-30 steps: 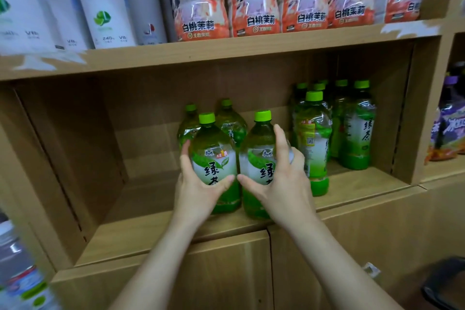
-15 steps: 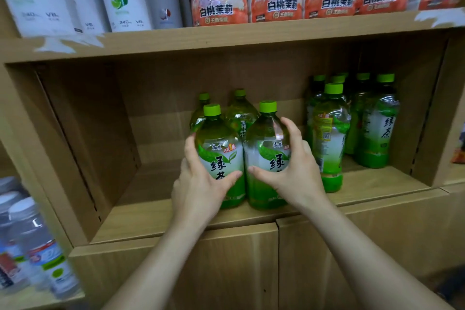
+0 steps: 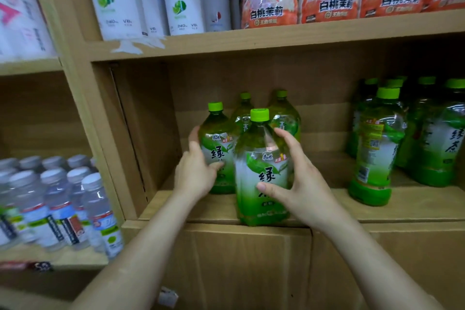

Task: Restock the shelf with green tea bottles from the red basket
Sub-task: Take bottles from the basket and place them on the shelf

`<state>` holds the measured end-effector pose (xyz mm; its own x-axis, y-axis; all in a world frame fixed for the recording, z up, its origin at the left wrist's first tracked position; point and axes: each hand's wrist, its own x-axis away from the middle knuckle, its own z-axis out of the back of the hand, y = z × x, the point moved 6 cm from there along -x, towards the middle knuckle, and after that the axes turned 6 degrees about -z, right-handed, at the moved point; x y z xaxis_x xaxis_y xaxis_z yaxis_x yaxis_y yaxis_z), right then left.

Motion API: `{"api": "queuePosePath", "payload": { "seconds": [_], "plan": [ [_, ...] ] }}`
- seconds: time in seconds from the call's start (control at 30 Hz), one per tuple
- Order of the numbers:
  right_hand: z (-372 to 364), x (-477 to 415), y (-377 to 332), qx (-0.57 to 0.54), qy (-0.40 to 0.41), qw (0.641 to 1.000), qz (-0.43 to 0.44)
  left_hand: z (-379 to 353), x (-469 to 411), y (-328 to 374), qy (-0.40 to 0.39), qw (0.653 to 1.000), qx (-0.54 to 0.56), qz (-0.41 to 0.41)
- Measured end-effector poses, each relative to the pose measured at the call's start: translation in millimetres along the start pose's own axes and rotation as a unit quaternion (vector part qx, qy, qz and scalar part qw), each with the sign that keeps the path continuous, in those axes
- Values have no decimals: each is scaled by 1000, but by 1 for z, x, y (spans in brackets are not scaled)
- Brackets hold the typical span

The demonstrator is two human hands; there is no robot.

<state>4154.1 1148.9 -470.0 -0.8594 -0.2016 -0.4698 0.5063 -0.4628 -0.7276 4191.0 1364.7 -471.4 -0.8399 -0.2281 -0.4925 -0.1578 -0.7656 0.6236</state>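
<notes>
On the wooden shelf [image 3: 415, 209] four green tea bottles [image 3: 285, 118] cluster mid-bay, at least five more bottles [image 3: 375, 148] stand rightward, and the left hand [image 3: 195, 173] curls round the front left bottle [image 3: 216, 143], the right hand [image 3: 297, 184] round the front right bottle [image 3: 261, 166] at the lip: full, heavy, slick plastic, likely best gripped at the labelled waist.

The right hand [image 3: 299, 184] has drawn its green tea bottle [image 3: 261, 173] forward to the shelf [image 3: 415, 206] edge, now ahead of the rear bottle [image 3: 216, 143] in the left hand [image 3: 193, 171], no longer abreast
</notes>
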Motion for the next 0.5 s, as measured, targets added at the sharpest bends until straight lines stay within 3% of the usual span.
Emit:
{"api": "queuePosePath", "payload": {
  "seconds": [0.1,0.17,0.27,0.33,0.4,0.5],
  "plan": [
    [-4,-4,0,-1,11,1000,-14,20,3,1,6,967,254,8],
    [-12,-7,2,-26,17,999,-38,31,17,15,-30,938,345,-15],
    [-35,-15,1,-43,-13,998,-44,23,41,35,-108,954,263,-98],
    [-51,-17,-3,-70,-82,993,-48,15,41,27,-82,972,199,-95],
    [-59,-17,-5,-175,-165,969,-60,22,38,20,-32,984,145,-100],
    [-56,-23,-7,-332,-175,916,-140,35,37,13,4,989,101,-112]
  ]
}}
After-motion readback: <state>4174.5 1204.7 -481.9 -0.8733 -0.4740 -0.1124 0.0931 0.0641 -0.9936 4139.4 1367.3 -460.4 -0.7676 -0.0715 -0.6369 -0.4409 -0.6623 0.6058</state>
